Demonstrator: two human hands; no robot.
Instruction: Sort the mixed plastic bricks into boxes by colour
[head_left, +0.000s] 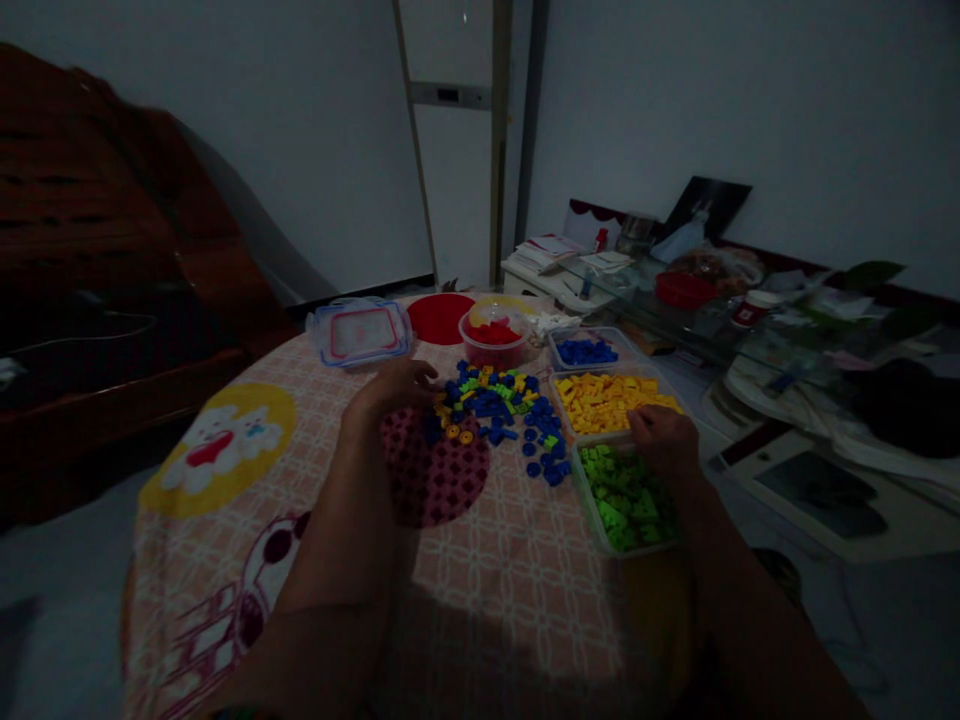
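Note:
A mixed pile of small blue, yellow and green toy building bricks (pixel 495 400) lies in the middle of the tablecloth. At its left edge is my left hand (pixel 397 385), fingers a little bent and apart, with nothing visible in them. My right hand (pixel 666 436) is closed over the right side of the sorted boxes; whatever its fingers may hold is hidden. Beneath and beside it are a clear box of yellow bricks (pixel 600 402) and one of green bricks (pixel 626 500). Farther back stands a box of blue bricks (pixel 586 352).
A round tub with red bricks (pixel 493 335) stands behind the pile. Clear lids with blue rims (pixel 361 333) lie at the back left. The patterned tablecloth (pixel 487 580) covers a round table. To the right is a cluttered glass table (pixel 690 325); a wooden bench (pixel 112 250) stands left.

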